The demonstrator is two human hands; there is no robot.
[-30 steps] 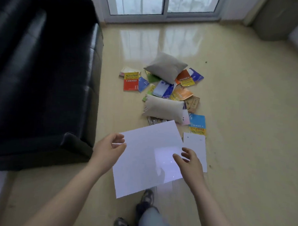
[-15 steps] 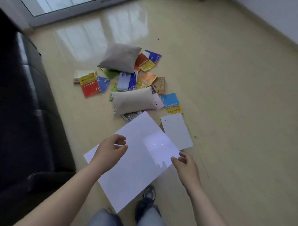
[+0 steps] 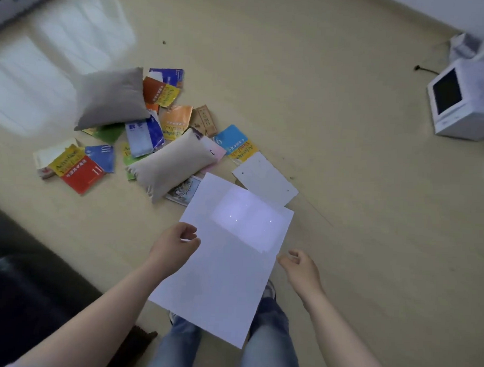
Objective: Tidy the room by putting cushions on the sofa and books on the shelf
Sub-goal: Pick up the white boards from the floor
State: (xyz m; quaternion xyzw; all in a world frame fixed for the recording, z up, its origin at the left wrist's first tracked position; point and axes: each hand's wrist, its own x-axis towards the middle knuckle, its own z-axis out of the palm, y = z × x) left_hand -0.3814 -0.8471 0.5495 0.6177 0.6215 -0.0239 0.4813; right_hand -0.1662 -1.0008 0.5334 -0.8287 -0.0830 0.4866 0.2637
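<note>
The person is standing over the mess and holding a large white sheet (image 3: 231,266) out in front of the legs. The left hand (image 3: 174,248) is pinching the sheet's left edge, thumb over curled fingers. The right hand (image 3: 301,267), which was lying on the sheet half a second ago, is now hanging just beside its right edge with fingers loosely curled and gripping nothing. Whether a fingertip is brushing the paper cannot be told.

The view has also been swinging to the right. The black sofa (image 3: 23,279) is shrinking into the lower left corner, and a white box-like appliance (image 3: 466,110) is coming into view at the far right.

None of the tidying looks begun. The grey cushion (image 3: 111,97) and the beige cushion (image 3: 171,163) are still lying on the floor (image 3: 322,103) on top of the scattered books (image 3: 174,120), well apart from the sofa. A small white card (image 3: 266,180) is lying just beyond the sheet. No shelf is showing. Judging from this, the person is probably getting rid of the sheet first, freeing both hands for the cushions.
</note>
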